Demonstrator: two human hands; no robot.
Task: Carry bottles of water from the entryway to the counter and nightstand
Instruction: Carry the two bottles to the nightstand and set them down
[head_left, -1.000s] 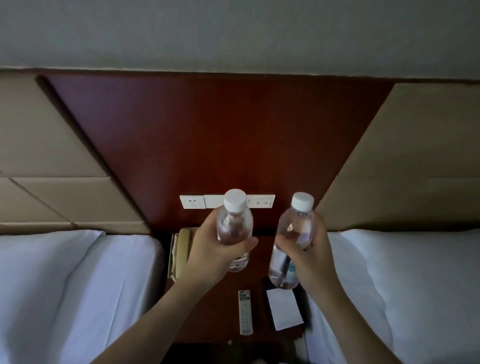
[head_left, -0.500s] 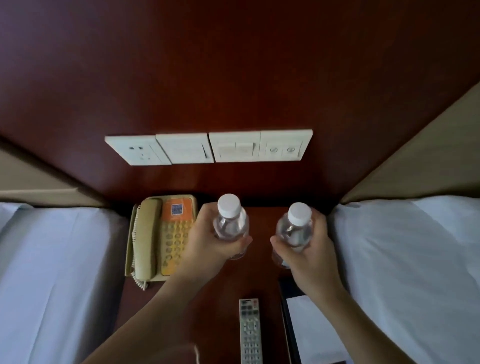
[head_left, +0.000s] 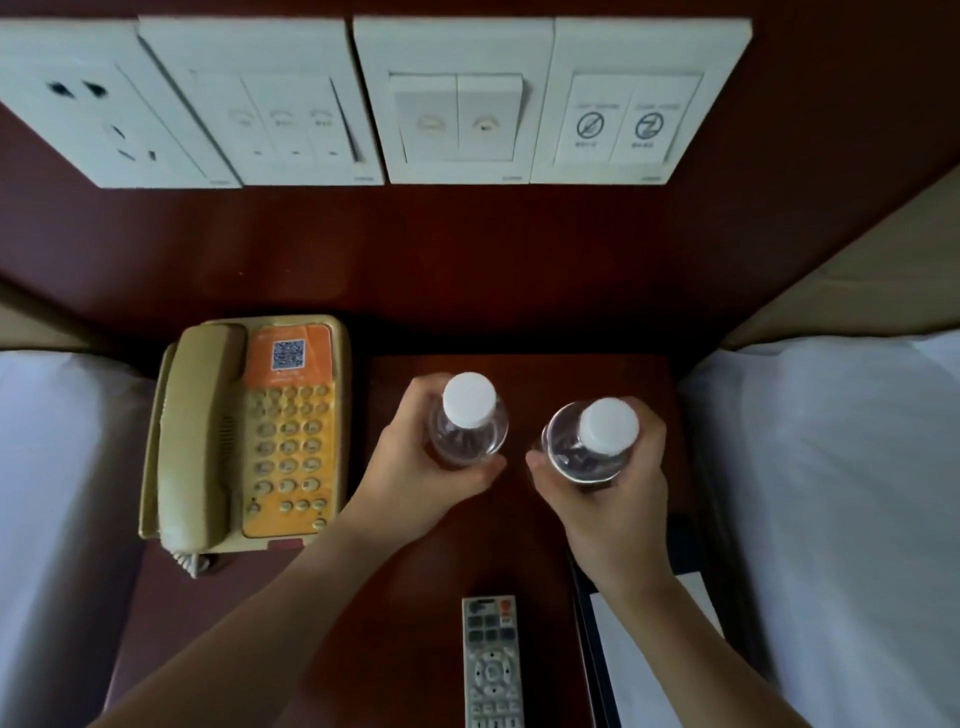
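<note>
Head view: left hand (head_left: 415, 467) and right hand (head_left: 608, 488) each grip a slick, rigid-capped water bottle (head_left: 470, 421) mid-body, twelve o'clock of the remote (head_left: 491, 662).

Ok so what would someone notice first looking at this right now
Two clear water bottles with white caps, the left bottle gripped by the left hand, the right bottle by the right hand, over the dark nightstand. Left of them sits a beige telephone with an orange keypad.
</note>
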